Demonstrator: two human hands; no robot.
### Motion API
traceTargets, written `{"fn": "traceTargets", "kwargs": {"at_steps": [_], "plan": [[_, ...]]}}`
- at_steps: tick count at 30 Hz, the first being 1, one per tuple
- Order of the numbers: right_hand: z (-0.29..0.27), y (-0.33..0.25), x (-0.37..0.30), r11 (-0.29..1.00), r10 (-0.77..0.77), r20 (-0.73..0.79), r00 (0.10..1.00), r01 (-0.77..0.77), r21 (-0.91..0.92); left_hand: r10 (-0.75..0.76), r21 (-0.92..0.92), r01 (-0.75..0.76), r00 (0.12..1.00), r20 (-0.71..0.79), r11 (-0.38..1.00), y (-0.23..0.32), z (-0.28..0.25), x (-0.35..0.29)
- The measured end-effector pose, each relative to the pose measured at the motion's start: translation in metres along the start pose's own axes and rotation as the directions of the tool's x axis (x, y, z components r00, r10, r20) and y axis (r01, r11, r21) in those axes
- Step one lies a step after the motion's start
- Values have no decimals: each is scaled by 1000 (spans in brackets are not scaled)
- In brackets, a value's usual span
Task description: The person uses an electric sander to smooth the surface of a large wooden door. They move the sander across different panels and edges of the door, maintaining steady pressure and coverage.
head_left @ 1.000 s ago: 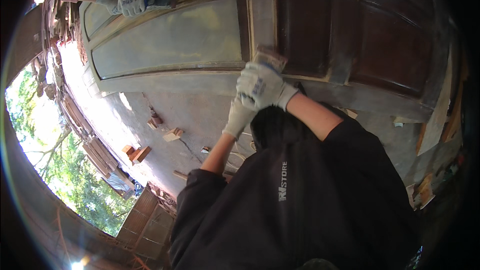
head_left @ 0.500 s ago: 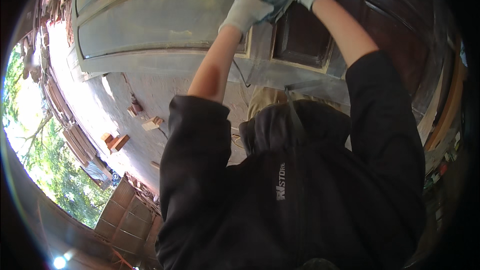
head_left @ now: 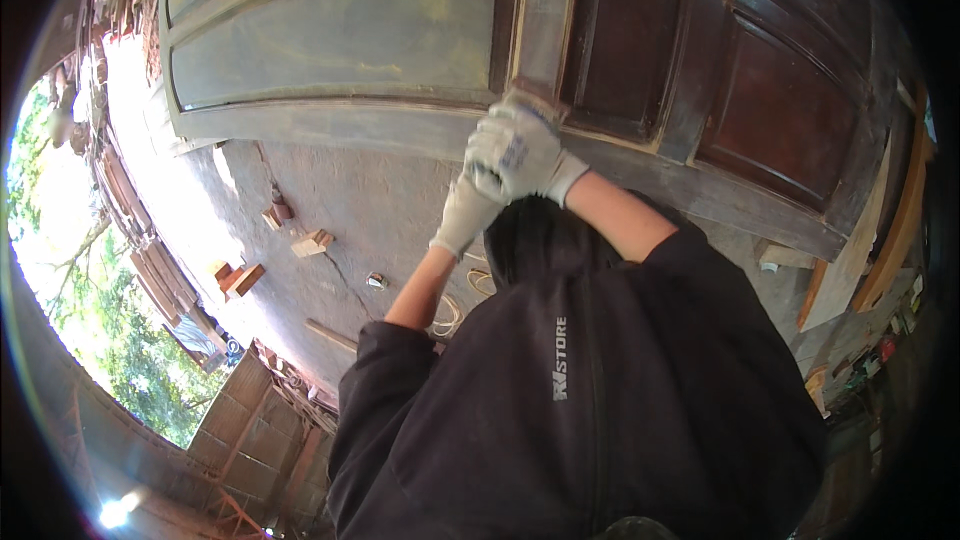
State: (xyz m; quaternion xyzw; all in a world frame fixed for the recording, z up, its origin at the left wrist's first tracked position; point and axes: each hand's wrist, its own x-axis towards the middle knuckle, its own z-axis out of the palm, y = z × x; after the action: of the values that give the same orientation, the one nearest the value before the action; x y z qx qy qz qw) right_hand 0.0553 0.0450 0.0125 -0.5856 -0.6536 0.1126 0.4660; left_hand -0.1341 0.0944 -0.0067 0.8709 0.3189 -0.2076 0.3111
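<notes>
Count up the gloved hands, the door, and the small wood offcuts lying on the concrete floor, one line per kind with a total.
Gloved hands pressed on the door: 2, the left hand and the right hand
Large wooden door, part stripped pale, part dark brown: 1
Small wood offcuts on the floor: 3, at and
Total: 6

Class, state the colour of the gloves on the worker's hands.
White knit gloves, with faint blue marks, seen in the head view.

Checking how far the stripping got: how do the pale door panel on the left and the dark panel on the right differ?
The left panel is pale grey-green, dull and bare; the right panel is dark reddish-brown and glossy. The left panel looks long and wide, the right panel shorter. Both are recessed in one wooden door, where the gloved hands press a small block.
</notes>
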Motion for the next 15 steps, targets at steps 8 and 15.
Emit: {"fn": "traceTargets", "kwargs": {"at_steps": [8, 15], "plan": [[-31, 63, 58, 991, 42, 2, 999, -42, -129, -226, -307, 202, 973, -44, 930, 63, -91, 80], [2, 12, 21, 994, 88, 105, 990, -95, 55, 180, 21, -179, 982, -61, 984, -10, -37, 14]]}}
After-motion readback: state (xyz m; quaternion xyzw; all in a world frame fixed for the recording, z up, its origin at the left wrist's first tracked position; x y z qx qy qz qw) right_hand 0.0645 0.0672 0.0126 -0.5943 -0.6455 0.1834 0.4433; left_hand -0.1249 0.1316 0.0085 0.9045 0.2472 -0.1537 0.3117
